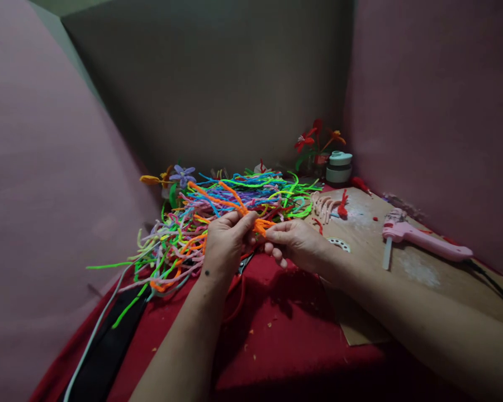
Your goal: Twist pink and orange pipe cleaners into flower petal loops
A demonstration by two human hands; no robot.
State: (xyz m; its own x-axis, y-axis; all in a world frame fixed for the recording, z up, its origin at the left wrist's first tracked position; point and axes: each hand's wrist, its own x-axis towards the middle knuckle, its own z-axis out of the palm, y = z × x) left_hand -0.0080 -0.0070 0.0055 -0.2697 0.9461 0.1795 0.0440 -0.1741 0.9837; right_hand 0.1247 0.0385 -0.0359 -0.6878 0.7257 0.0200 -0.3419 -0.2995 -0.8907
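My left hand [226, 240] and my right hand [295, 243] meet over a red cloth [276, 335], both pinching a bent orange pipe cleaner [257, 224]. Its free ends rise up and to the left from my left fingers. Just behind the hands lies a big loose heap of pipe cleaners [218, 212] in green, blue, pink, orange and purple. Scissors [243, 263] lie partly hidden under my left hand.
A brown board [406, 273] at the right carries a pink glue gun [423, 240], a tape roll [338, 244] and pink pipe-cleaner pieces [326, 205]. Finished pipe-cleaner flowers [314, 139], a small jar [338, 167] and a purple flower [183, 175] stand at the back. Pink walls enclose both sides.
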